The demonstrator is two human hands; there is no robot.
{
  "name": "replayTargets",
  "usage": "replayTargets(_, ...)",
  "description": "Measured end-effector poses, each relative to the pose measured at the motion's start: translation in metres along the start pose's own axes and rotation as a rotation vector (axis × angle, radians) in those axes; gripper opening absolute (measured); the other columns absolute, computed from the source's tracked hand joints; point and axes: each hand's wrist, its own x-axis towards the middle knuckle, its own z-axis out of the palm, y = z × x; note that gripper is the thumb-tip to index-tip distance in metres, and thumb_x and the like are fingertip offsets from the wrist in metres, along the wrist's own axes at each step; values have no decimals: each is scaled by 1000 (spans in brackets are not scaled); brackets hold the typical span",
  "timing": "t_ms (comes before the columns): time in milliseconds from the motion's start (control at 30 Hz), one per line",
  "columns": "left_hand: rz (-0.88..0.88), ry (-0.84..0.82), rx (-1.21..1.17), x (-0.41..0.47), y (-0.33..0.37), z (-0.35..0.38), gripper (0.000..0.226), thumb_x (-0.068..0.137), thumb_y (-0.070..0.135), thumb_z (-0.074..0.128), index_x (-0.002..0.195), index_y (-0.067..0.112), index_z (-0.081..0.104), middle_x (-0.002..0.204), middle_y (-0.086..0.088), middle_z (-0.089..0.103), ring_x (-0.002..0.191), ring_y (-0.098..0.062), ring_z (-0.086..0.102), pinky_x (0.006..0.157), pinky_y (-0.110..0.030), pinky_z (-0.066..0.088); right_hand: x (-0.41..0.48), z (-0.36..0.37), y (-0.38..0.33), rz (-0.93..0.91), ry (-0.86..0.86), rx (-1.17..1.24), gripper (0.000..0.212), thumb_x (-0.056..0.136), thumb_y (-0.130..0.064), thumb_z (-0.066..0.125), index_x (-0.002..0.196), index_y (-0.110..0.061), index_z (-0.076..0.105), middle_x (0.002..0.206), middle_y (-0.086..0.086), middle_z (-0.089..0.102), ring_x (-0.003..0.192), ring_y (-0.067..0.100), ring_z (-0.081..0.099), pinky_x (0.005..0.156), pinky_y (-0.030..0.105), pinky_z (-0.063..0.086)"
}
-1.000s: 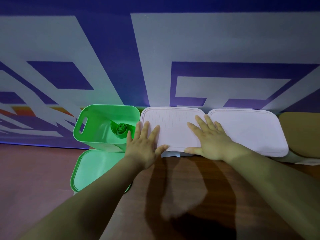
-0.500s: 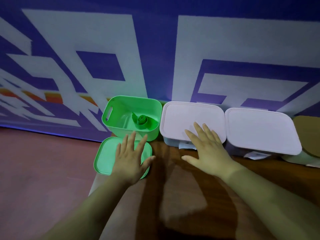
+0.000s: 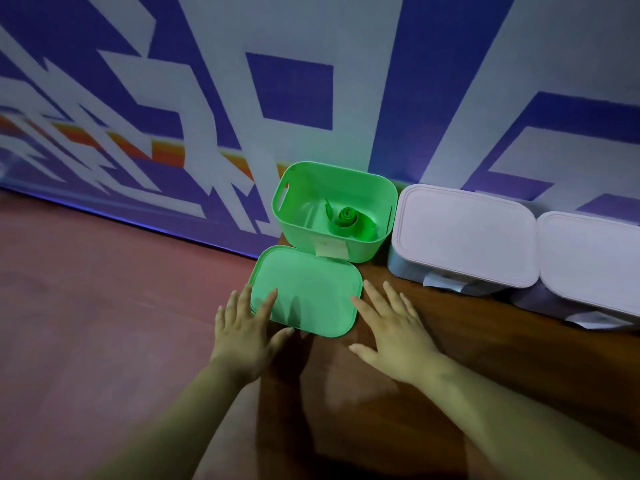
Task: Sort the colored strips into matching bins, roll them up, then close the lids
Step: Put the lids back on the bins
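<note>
Both hands have left the pale lid and come down either side of the green lid.

- Desk: middle bin and end bin lidded. Green bin open.
- Green lid lies flat just in front of its bin.
- Rolled strip inside the green bin.
- Left hand: fingers straight, apart, over the lid's near-left corner.
- Right hand: fingers apart, beside the lid's right edge, gripping nothing.

Judgement: the lid is light, stiff and smooth. Pinch opposite edges.

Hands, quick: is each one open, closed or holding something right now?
Left hand: open, straight fingers over the green lid's left edge, holding nothing.
Right hand: open, fingers spread beside the lid's right edge, holding nothing.
</note>
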Motion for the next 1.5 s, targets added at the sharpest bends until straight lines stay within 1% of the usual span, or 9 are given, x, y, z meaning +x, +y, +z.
replayTargets(467,63,-89,-48,56,-15,31,78,84,82,28,150,51,3,165,-4,-3,149,-39,-6,120,-54,7,55,41,-10,82,-130,92,96,78,-76,46,153,-40,-3,163,-5,-18,150,25,-18,123,47,4)
replayTargets(600,108,-88,-47,54,-13,35,83,80,87,24,151,48,5,164,-6,3,149,-41,-1,121,-55,8,56,50,-14,113,-116,187,99,77,-69,57,152,-41,0,164,-6,-17,149,22,-22,123,46,11)
replayTargets(700,99,-117,-90,45,-8,28,89,77,84,37,152,46,7,164,-2,2,148,-43,-2,121,-54,10,50,48,-15,127,-118,244,97,81,-58,64,152,-42,0,163,-9,-18,149,21,-23,121,42,13)
replayTargets(833,88,-130,-149,32,-3,14,90,76,78,52,151,44,15,161,4,11,146,-41,5,119,-54,21,35,40,-11,96,-69,314,83,89,-55,56,154,-39,5,165,-7,-5,152,17,-5,122,38,19)
replayTargets(967,117,2,-127,21,0,0,82,74,82,41,142,34,42,150,4,40,135,-33,32,112,-49,35,11,21,-7,99,0,368,73,93,-57,50,154,-36,13,162,-7,20,149,12,20,119,30,23)
replayTargets(1067,143,167,-130,7,6,-12,76,78,81,40,130,29,56,132,5,59,117,-26,50,96,-43,46,-9,1,-9,152,75,356,70,93,-55,51,153,-33,22,152,-4,42,137,17,41,109,31,37)
replayTargets(1200,107,294,-186,-13,22,-30,74,80,82,36,128,29,56,115,5,64,103,-24,59,84,-41,49,-34,-27,-13,171,216,330,67,90,-62,42,150,-35,29,130,-4,61,119,20,56,98,35,46)
replayTargets(1400,0,300,-398,-42,56,-48,70,79,81,40,126,32,55,116,6,63,105,-20,58,86,-42,51,-67,-55,-12,134,402,312,54,95,-51,46,146,-37,36,107,-4,65,102,25,60,89,36,49)
replayTargets(1500,-25,299,-566,-57,77,-54,60,82,72,52,124,30,58,121,5,63,111,-17,58,87,-33,49,-86,-63,-9,100,514,281,49,94,-46,48,142,-37,45,84,-9,51,85,23,56,76,33,47)
